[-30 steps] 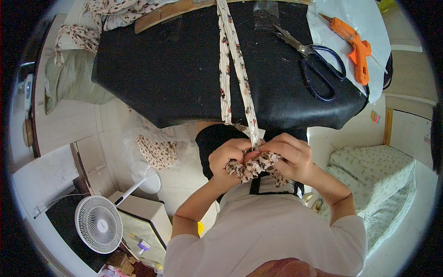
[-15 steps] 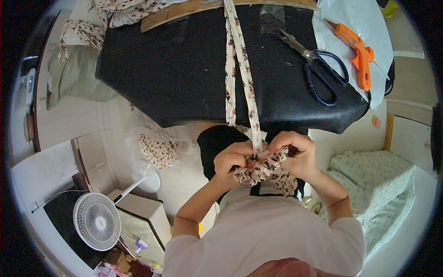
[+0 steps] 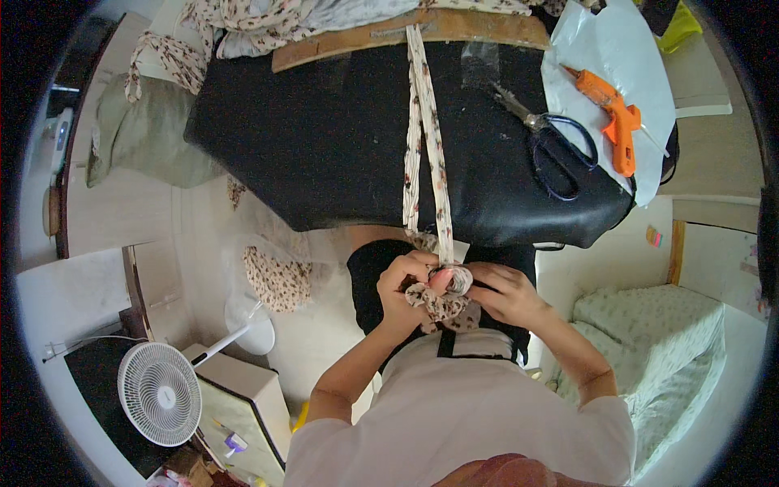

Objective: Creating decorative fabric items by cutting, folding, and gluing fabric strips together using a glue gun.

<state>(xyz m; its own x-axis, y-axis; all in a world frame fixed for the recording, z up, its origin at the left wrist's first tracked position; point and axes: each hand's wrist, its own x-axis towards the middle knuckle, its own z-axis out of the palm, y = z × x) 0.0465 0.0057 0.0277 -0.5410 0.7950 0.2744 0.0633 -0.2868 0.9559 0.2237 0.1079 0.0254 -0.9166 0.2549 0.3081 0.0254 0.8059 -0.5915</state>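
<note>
While both of your hands work at the lower centre of the frame, read outward from them to the far edge of the table.

Left hand [image 3: 403, 286]: closed on the gathered patterned fabric [image 3: 442, 304], thumb and fingers curled over its left side just below the table edge.

Right hand [image 3: 507, 292]: pinched onto the same bunch from the right; its fingertips are buried in the cloth, so you cannot see exactly where they grip.

Fabric strips [image 3: 426, 138]: two narrow floral bands run from the bunch up across the black tabletop [image 3: 324, 138] to the wooden board [image 3: 406, 32] at the top centre, lying close side by side.

Slip risk: if either pinch loosens, I judge the gathers would spring open and the bunch would drop off the near edge.

Pull risk: tugging toward you could drag the strips out from the board; how they are fastened there cannot be made out.

Snag risk: the scissors [image 3: 552, 142] lie right of the strips, with the orange glue gun [image 3: 613, 122] on white paper [image 3: 617, 57] beyond; a strip swinging right could catch them.

Hidden: the underside of the bunch and any knot or elastic inside it are covered by your fingers.

Cut off: more patterned cloth [image 3: 243, 24] at the upper left runs out of the frame.
</note>
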